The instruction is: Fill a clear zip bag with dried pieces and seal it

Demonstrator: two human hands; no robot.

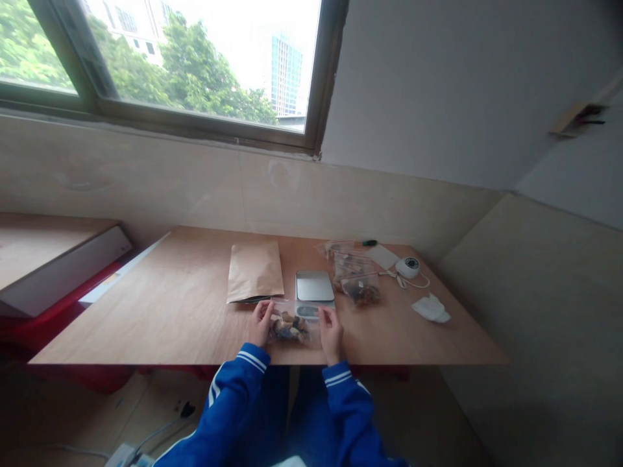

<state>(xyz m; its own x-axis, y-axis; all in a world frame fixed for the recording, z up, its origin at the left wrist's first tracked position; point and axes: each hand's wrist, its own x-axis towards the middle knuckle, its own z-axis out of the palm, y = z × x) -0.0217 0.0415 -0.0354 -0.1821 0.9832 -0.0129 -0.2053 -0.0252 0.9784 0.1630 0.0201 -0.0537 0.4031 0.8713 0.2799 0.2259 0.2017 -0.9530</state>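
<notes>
At the table's near edge, the left hand (260,322) and right hand (331,334) are pinching opposite ends of a clear bag (292,326); its long axis is running nine to three; the scale (314,285) is sitting at twelve.

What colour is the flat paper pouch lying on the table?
Plain kraft brown, the flat paper pouch, clearest in the head view.

Blue sleeves (253,383) showing white stripes, tan envelope (255,271) and silver scale (314,285) sitting on the light brown wood surface (170,311).
</notes>
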